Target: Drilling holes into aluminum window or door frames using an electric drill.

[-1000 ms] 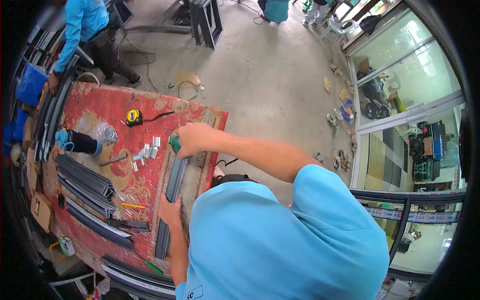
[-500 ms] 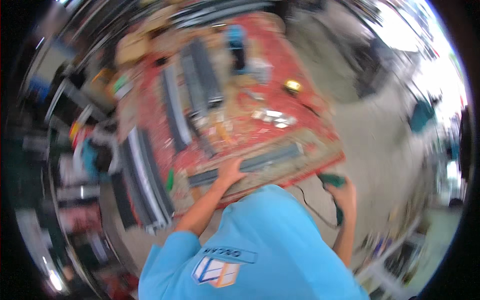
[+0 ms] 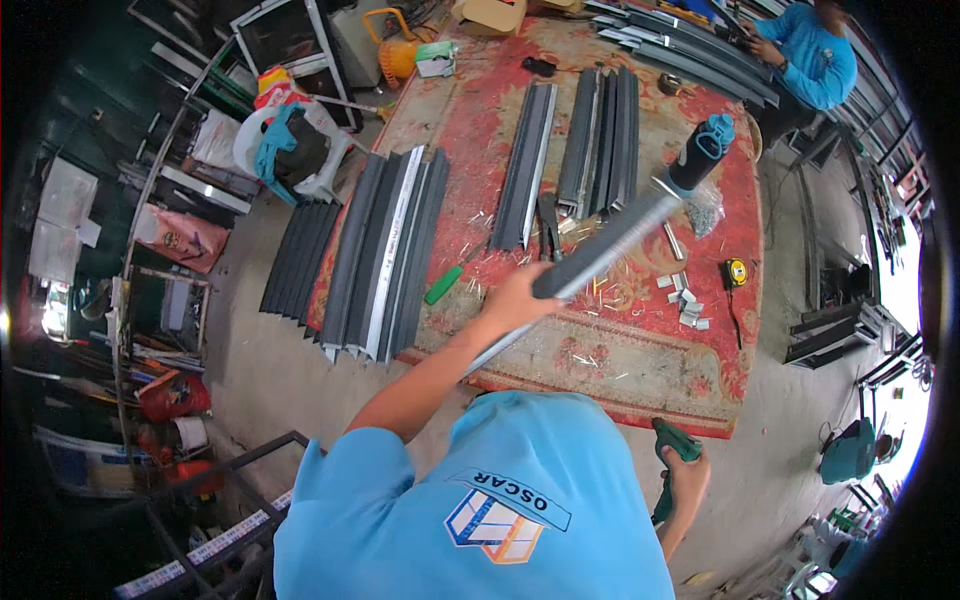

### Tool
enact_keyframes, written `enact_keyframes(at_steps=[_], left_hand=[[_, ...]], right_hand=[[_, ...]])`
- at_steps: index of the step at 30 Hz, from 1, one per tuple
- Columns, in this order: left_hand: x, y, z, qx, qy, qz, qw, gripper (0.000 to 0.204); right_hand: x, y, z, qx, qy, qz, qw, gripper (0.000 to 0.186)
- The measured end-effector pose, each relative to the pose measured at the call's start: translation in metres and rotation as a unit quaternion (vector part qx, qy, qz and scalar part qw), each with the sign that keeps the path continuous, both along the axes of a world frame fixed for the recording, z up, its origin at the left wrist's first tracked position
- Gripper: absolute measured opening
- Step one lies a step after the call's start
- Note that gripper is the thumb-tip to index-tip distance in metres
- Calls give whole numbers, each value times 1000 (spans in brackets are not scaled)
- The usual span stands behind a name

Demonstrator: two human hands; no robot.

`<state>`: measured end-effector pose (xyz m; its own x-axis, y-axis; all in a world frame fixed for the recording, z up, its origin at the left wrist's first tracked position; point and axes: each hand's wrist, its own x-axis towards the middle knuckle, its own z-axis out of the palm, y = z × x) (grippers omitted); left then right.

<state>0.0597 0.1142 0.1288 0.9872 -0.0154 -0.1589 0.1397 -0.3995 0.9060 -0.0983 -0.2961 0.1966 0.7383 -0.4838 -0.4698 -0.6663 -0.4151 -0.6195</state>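
My left hand (image 3: 518, 303) is closed round a long dark grey metal profile (image 3: 620, 238), raised at a slant above the table, its far end by a dark bottle with a blue cap (image 3: 700, 152). Off the table's near right edge, my right hand (image 3: 688, 478) grips a green power drill (image 3: 676, 440). A green-handled screwdriver (image 3: 443, 286) and dark pliers (image 3: 549, 225) lie beyond my left hand. Small metal brackets (image 3: 686, 304) and a yellow tape measure (image 3: 735, 272) rest at the table's right side.
The table wears a worn red patterned carpet (image 3: 600, 350) strewn with scraps. More grey profiles (image 3: 385, 250) lie in groups at its left, middle and far end. Another person in blue (image 3: 818, 60) works at the far right. A white chair (image 3: 250, 140) holding clothes stands left.
The profile has gone from lying along the near table edge to being held up at a slant in my left hand. My right hand still grips the drill, and the view has turned.
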Motion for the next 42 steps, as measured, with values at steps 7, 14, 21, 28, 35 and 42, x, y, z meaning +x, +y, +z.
enact_keyframes(at_steps=[7,14,21,28,35,42], left_hand=[[5,95,-39,-14,15,113,993,81],[101,77,-58,-148,22,129,980,75],[279,4,-68,-78,-58,138,986,78],[403,-19,-86,128,31,109,985,88],[374,-19,-129,271,-120,133,946,66],[314,63,-129,377,5,285,881,68]], right_hand=[[15,22,-6,-45,44,28,998,87],[43,48,-21,-91,-7,22,996,73],[69,80,-20,-176,35,102,978,61],[110,100,-4,-237,150,131,951,67],[131,76,-5,-197,151,135,959,62],[156,59,8,-171,162,187,954,62]])
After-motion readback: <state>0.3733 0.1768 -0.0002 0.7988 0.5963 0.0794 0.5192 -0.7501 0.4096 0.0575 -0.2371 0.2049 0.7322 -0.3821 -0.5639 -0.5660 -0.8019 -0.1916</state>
